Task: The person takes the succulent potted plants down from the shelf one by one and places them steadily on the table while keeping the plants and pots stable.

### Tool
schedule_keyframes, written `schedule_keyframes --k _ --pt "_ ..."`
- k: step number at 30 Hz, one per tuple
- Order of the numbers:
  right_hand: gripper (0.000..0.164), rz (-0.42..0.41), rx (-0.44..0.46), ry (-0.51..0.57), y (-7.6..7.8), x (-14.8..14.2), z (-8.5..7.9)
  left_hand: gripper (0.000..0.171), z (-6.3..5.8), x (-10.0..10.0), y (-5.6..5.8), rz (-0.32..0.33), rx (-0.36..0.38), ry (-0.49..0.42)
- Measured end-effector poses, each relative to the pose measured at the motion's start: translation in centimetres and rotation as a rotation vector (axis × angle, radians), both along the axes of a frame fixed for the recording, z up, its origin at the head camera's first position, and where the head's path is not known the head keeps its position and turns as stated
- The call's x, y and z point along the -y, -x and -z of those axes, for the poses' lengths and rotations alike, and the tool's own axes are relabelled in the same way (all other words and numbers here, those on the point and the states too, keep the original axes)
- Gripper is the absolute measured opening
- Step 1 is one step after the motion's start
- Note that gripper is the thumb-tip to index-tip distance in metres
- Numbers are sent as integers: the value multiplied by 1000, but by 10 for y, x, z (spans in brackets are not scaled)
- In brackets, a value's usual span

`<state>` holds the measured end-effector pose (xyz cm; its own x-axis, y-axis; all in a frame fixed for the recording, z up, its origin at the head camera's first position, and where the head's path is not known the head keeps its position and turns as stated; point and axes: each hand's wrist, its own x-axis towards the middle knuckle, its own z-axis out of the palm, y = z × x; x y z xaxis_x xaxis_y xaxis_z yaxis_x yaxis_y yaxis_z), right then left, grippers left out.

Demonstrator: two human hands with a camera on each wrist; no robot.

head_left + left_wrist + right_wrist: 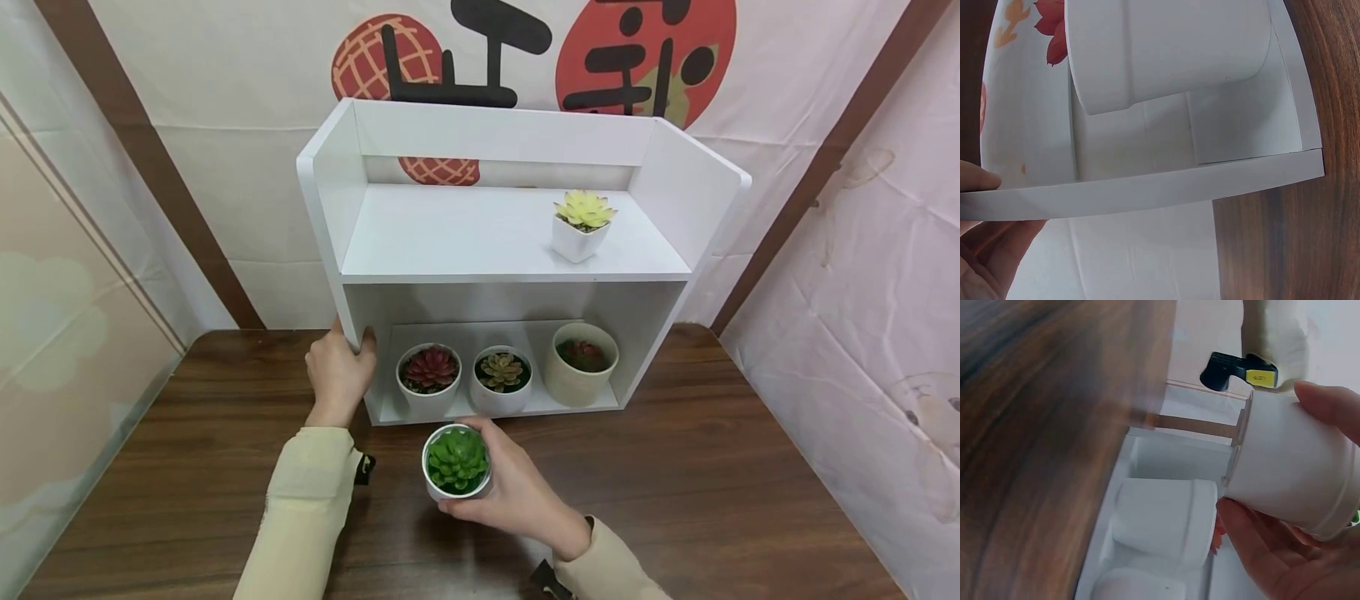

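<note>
In the head view my right hand grips a white round pot with a green succulent, held over the table in front of the shelf. The right wrist view shows the pot's white side between thumb and fingers. My left hand grips the left side panel of the white shelf, thumb on the inner face; in the left wrist view its fingers lie on the panel's other side. On the lower level stand a red succulent pot, a brownish succulent pot and a cream pot.
A pale yellow-green succulent in a square white pot stands on the upper level, toward the right. The shelf rests at the back of the dark wooden table. Behind it hangs a printed cloth.
</note>
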<state>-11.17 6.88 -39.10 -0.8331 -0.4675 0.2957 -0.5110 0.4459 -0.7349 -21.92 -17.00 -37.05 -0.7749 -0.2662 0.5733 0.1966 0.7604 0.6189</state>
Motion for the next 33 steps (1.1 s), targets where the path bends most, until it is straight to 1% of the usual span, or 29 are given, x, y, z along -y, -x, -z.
schedule_keyframes --k 5,15,23,33 --pt "81 -9 18 -45 -2 2 10 30 1 0 0 2 -5 -3" --pt "85 -14 -11 -140 -3 3 24 30 0 0 0 7 -4 -1" --pt "82 -37 7 -170 -3 4 35 30 0 0 0 4 8 -4" --pt "82 -53 33 -206 -4 6 44 31 1 0 1 2 9 -11"
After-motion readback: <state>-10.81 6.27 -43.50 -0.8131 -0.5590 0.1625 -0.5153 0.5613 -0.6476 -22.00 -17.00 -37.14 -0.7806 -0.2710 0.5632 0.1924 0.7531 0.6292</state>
